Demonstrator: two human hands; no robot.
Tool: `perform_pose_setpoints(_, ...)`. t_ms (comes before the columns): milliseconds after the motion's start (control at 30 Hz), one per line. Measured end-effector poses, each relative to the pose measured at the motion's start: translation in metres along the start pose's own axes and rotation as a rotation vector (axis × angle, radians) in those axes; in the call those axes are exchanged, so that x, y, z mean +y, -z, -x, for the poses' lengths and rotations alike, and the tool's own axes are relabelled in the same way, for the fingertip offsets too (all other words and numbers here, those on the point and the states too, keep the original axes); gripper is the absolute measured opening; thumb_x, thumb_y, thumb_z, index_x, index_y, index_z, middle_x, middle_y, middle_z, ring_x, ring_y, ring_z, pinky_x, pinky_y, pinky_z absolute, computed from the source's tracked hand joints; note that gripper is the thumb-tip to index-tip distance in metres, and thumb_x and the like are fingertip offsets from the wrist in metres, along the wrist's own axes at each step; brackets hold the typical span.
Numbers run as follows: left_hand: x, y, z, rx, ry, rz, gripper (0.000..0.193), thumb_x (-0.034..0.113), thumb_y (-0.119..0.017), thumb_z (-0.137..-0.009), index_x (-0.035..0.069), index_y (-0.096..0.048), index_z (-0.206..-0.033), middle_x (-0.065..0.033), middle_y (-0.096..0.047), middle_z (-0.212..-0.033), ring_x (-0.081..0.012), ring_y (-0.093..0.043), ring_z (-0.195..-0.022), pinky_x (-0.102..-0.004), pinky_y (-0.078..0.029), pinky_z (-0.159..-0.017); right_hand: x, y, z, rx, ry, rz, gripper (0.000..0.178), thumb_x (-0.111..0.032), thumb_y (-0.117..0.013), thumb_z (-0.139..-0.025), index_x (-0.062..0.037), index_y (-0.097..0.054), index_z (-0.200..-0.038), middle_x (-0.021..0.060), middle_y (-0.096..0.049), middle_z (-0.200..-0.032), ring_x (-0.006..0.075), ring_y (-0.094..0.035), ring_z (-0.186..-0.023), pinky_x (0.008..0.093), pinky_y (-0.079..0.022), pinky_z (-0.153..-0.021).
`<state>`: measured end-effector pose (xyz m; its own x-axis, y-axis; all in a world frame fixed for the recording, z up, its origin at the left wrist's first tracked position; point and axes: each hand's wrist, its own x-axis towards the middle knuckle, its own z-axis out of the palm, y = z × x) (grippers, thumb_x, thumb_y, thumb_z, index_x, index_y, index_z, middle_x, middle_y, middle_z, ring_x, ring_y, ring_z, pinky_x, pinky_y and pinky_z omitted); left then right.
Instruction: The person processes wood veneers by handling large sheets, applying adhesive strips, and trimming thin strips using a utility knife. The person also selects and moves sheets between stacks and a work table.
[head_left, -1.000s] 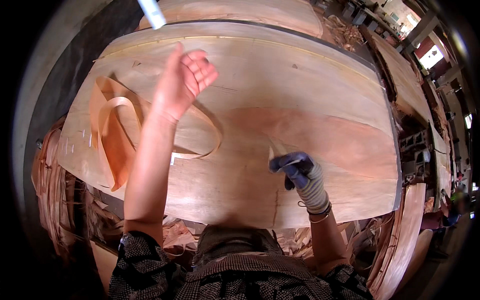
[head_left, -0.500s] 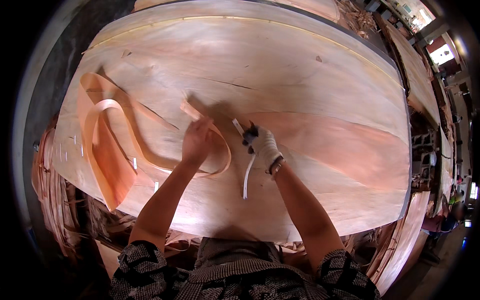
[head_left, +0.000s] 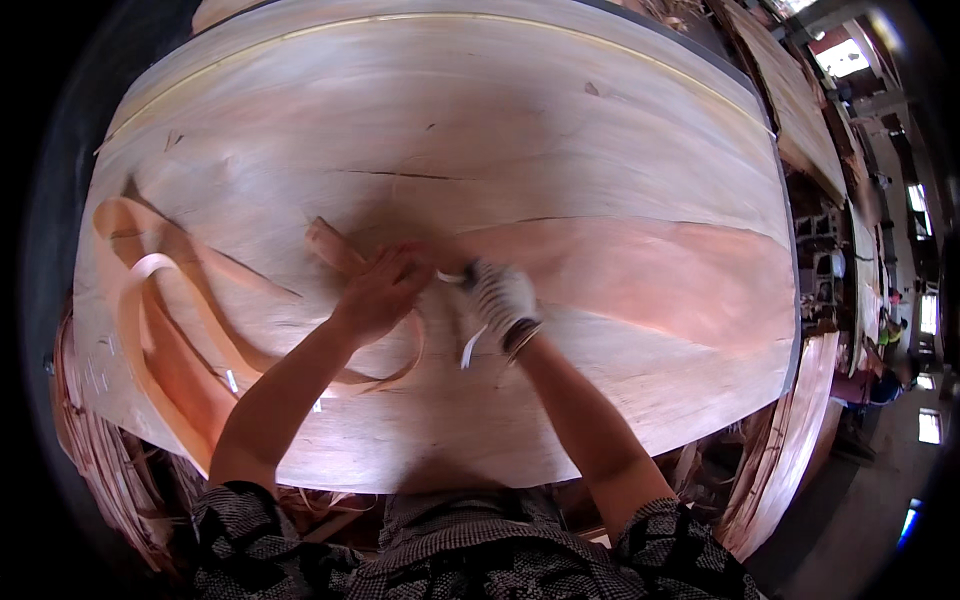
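Observation:
A large pale wood veneer sheet (head_left: 620,390) lies in front of me. My bare left hand (head_left: 378,290) is closed over a narrow orange-brown veneer strip (head_left: 335,245); its fingertips are blurred. The strip's end sticks out beyond that hand, while the rest loops below it and curls to the left. On my right hand (head_left: 505,298) is a striped glove with dark fingertips. That hand grips a white tape strip (head_left: 468,350), whose one end hangs toward me and whose other end points toward my left fingers. Both hands are close together, just above the sheet.
A reddish patch (head_left: 660,275) spreads over the sheet's right half. A thin yellowish strip (head_left: 400,18) runs along the far side. Short white tape pieces (head_left: 232,381) stick at the left. Veneer scraps (head_left: 95,440) hang beside the table. More veneer stacks (head_left: 790,440) stand right.
My right hand has come nearer to my left, bringing the tape's upper end toward the left fingers. The left hand now reaches over the veneer strip. The whole view has shifted.

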<state>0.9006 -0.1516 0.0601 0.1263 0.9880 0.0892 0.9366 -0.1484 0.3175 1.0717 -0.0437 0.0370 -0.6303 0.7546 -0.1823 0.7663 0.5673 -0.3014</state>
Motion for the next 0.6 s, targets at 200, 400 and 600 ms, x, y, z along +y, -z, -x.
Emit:
perform_pose_setpoints(200, 0.042, -0.033, -0.111, 0.259, 0.027, 0.013, 0.042, 0.014, -0.053, -0.074, 0.009, -0.051, -0.116, -0.0111, -0.044, -0.126, -0.0228, -0.041, -0.116, -0.0391, -0.031, -0.097, 0.127, 0.022, -0.044, 0.033, -0.648, -0.697, 0.032, -0.033, -0.056, -0.077, -0.0031, -0.063, -0.083, 0.0193, -0.062, -0.072, 0.0297, -0.063, -0.073, 0.0385, -0.049, -0.065)
perform_pose_setpoints(400, 0.048, -0.083, -0.137, 0.202, -0.239, -0.220, 0.034, 0.016, -0.052, -0.078, 0.004, -0.054, -0.110, -0.0101, -0.047, -0.124, -0.0219, -0.041, -0.117, -0.0399, -0.024, -0.102, 0.112, 0.041, -0.019, -0.010, -0.449, -0.547, 0.030, -0.030, -0.055, -0.076, -0.0026, -0.063, -0.087, 0.0200, -0.061, -0.075, 0.0322, -0.061, -0.068, 0.0389, -0.047, -0.066)
perform_pose_setpoints(600, 0.150, -0.089, -0.123, 0.021, -0.180, 0.199, 0.031, 0.015, -0.049, -0.081, 0.005, -0.054, -0.110, -0.0095, -0.048, -0.123, -0.0209, -0.041, -0.117, -0.0451, -0.026, -0.100, 0.171, 0.030, 0.097, -0.077, -0.716, -0.850, 0.025, -0.027, -0.056, -0.077, -0.0041, -0.061, -0.084, 0.0166, -0.062, -0.076, 0.0244, -0.061, -0.056, 0.0388, -0.047, -0.063)
